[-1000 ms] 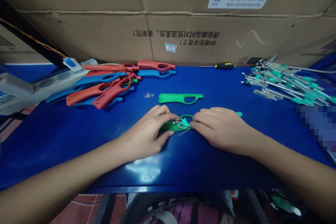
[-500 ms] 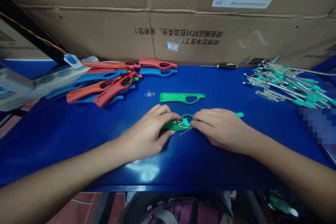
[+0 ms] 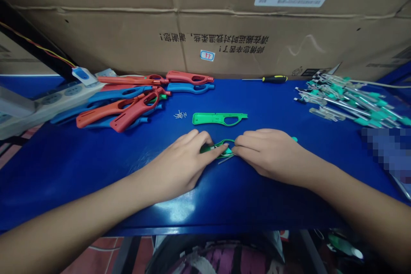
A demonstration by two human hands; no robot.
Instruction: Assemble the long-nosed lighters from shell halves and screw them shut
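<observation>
My left hand (image 3: 184, 160) is closed round the handle end of a green lighter casing half (image 3: 221, 142). Its thumb lies across the casing, over the teal trigger (image 3: 228, 151). Closed on the front end, my right hand (image 3: 268, 152) hides most of that part. A teal tip (image 3: 294, 139) sticks out beyond its knuckles. Below the casing a thin grey rod (image 3: 226, 159) shows between the hands. Behind them lies the other green casing half (image 3: 216, 118), inner side up, with small screws (image 3: 180, 115) to its left.
Red and blue lighter casings (image 3: 128, 107) are heaped at the left beside a power strip (image 3: 58, 98). A screwdriver (image 3: 274, 79) lies by the cardboard box (image 3: 128, 38). Lighter inner assemblies with metal tubes (image 3: 349, 100) are piled at the right on the blue table (image 3: 205, 205).
My left thumb has moved from the casing's near edge up and right onto the trigger area, covering the white wires. My right hand keeps its grip. The whole view has shifted slightly.
</observation>
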